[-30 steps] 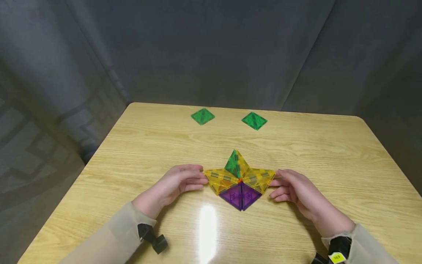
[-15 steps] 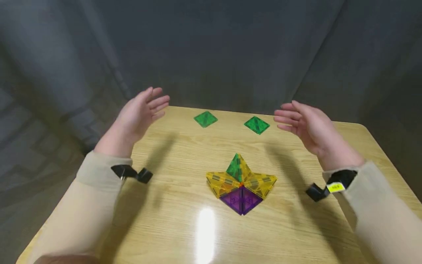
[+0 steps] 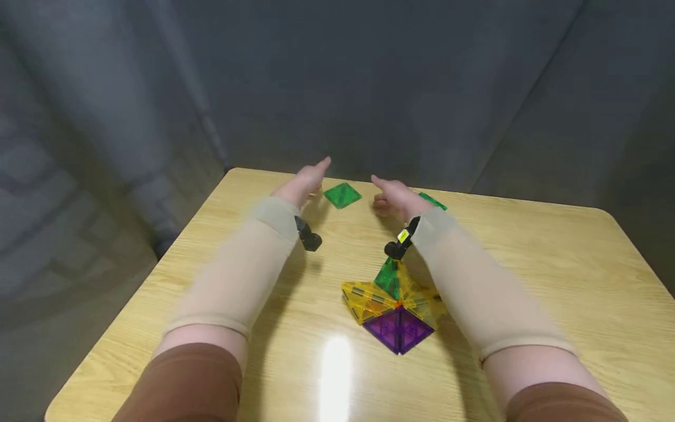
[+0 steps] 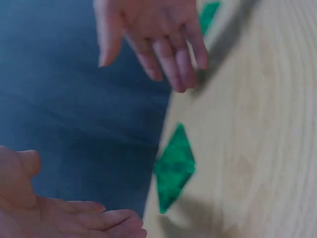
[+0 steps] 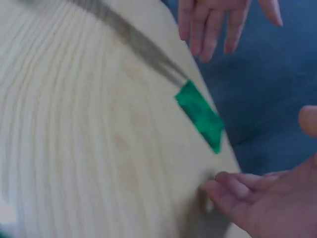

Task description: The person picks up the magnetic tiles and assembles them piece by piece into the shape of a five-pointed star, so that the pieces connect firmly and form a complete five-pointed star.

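Note:
Over the far part of the table, my left hand (image 3: 304, 183) hovers just left of a translucent green diamond-shaped magnetic tile piece (image 3: 343, 195). To that piece's right is my right hand (image 3: 396, 197). Fingers of both hands look extended and hold nothing in the wrist views, where the left hand (image 4: 69, 215) and right hand (image 5: 267, 196) flank the green piece (image 4: 175, 169) without touching it. Another green diamond piece (image 3: 433, 201) shows beyond the right wrist, partly hidden. Nearer, a star-like group of yellow tiles (image 3: 366, 298), purple tiles (image 3: 384, 331) and a green tile (image 3: 388, 278) stands partly behind the right forearm.
The wooden table (image 3: 274, 369) has its back edge close beyond the green pieces. A dark grey curtain (image 3: 337, 82) hangs behind it and along the left side. Both wrists wear black camera mounts.
Both hands have left the sides of the star-like group, risen and spread apart, then reached forward and drawn together around the left green diamond piece. The tiles stay in place.

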A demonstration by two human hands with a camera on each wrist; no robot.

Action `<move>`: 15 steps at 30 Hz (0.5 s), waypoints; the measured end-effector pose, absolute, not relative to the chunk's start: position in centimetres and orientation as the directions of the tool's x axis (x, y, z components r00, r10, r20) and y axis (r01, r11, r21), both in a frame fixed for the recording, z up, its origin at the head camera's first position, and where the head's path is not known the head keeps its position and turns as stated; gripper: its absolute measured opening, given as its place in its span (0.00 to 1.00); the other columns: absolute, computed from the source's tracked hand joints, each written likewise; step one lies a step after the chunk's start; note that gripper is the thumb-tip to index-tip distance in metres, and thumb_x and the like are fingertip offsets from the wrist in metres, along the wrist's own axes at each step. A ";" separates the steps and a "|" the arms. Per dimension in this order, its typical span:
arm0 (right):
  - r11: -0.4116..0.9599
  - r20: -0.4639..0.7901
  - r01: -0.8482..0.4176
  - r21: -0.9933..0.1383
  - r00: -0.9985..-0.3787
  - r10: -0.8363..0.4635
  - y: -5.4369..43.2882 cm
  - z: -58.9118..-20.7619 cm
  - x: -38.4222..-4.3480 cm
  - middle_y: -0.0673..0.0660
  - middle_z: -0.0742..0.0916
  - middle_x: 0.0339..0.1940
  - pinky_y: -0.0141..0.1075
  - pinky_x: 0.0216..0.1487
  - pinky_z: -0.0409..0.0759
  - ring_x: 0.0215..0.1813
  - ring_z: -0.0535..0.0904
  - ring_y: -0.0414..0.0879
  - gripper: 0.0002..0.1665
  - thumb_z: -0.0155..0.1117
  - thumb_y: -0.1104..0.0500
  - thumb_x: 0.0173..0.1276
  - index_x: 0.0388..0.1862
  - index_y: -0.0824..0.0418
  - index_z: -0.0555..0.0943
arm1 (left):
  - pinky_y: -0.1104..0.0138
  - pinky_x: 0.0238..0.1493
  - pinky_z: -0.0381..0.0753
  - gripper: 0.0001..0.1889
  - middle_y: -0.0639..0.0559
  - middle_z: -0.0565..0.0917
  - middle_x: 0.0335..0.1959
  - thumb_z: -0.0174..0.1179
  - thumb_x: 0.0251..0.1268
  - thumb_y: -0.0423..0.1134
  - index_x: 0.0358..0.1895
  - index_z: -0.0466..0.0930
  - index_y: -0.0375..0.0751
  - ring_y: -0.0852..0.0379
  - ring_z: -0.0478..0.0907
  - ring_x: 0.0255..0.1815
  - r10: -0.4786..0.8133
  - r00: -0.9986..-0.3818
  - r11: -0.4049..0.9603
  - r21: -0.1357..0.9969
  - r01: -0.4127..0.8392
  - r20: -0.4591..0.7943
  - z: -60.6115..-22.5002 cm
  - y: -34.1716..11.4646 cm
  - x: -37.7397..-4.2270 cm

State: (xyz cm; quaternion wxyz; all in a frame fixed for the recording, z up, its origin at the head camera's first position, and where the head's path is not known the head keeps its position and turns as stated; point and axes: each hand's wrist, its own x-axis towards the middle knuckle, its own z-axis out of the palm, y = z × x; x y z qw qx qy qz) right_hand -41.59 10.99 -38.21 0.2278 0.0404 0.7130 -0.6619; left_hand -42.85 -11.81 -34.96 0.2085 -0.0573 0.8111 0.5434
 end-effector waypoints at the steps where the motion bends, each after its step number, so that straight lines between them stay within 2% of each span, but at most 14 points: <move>1: 0.109 -0.387 0.371 -0.922 -0.892 -0.233 10.7 -38.8 -41.7 0.71 0.55 0.78 0.48 0.74 0.59 0.76 0.55 0.60 0.44 0.43 0.42 0.80 0.81 0.61 0.37 | 0.50 0.75 0.52 0.43 0.38 0.54 0.77 0.34 0.74 0.69 0.80 0.45 0.41 0.39 0.52 0.76 0.132 -0.903 0.412 0.851 -0.326 -0.409 -35.4 -11.3 -43.1; 5: 0.072 -0.374 0.367 -0.927 -0.900 -0.225 9.8 -40.0 -42.0 0.68 0.55 0.79 0.45 0.73 0.61 0.76 0.56 0.56 0.45 0.43 0.41 0.80 0.81 0.59 0.37 | 0.48 0.75 0.48 0.45 0.37 0.47 0.79 0.32 0.72 0.71 0.80 0.40 0.42 0.36 0.48 0.77 0.112 -0.888 0.436 0.825 -0.360 -0.446 -37.0 -10.5 -44.0; 11: 0.044 -0.370 0.370 -0.928 -0.902 -0.220 9.2 -40.4 -42.1 0.66 0.56 0.78 0.44 0.72 0.62 0.76 0.57 0.55 0.44 0.43 0.41 0.80 0.81 0.58 0.38 | 0.50 0.75 0.49 0.46 0.33 0.53 0.77 0.31 0.72 0.71 0.80 0.38 0.40 0.34 0.54 0.74 0.077 -0.887 0.463 0.804 -0.373 -0.455 -37.9 -10.5 -44.5; 15: 0.025 -0.364 0.368 -0.929 -0.903 -0.228 9.2 -40.3 -42.3 0.66 0.56 0.79 0.44 0.72 0.63 0.77 0.56 0.54 0.44 0.43 0.41 0.80 0.82 0.57 0.38 | 0.51 0.75 0.52 0.46 0.35 0.50 0.78 0.33 0.72 0.70 0.80 0.37 0.41 0.36 0.52 0.75 0.107 -0.887 0.395 0.838 -0.377 -0.450 -37.8 -10.6 -44.4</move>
